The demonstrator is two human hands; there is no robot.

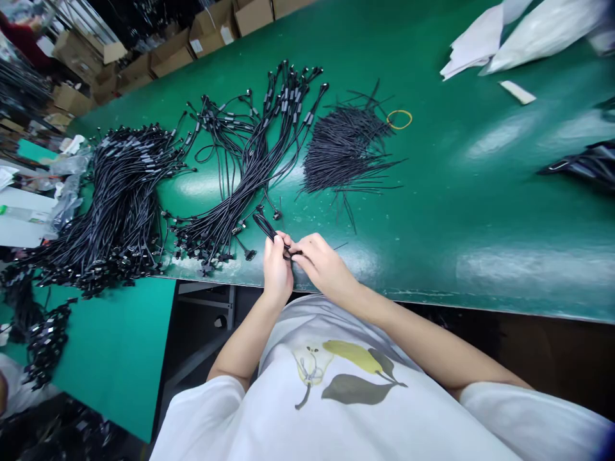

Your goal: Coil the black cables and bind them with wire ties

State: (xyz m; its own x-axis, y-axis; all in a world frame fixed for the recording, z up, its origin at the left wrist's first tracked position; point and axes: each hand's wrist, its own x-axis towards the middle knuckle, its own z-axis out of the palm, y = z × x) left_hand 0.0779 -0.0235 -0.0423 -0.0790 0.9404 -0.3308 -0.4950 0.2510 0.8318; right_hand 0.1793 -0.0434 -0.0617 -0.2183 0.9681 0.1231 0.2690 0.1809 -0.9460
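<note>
My left hand (277, 269) and my right hand (321, 261) meet at the near edge of the green table (480, 205). Both are closed around a folded black cable (265, 228), which runs up and left from between my fingers. My right fingers pinch at the spot where the cable meets my left hand; something thin and black pokes out there. A loose bundle of black cables with connectors (250, 160) lies just beyond my hands. To its right sits a pile of thin black ties (343, 147).
A large heap of black cables (120, 198) covers the table's left end. A yellow rubber band (399, 119) lies by the ties. White bags and paper (519, 29) sit far right; dark bags (586, 163) at the right edge. Cardboard boxes (211, 29) line the far side.
</note>
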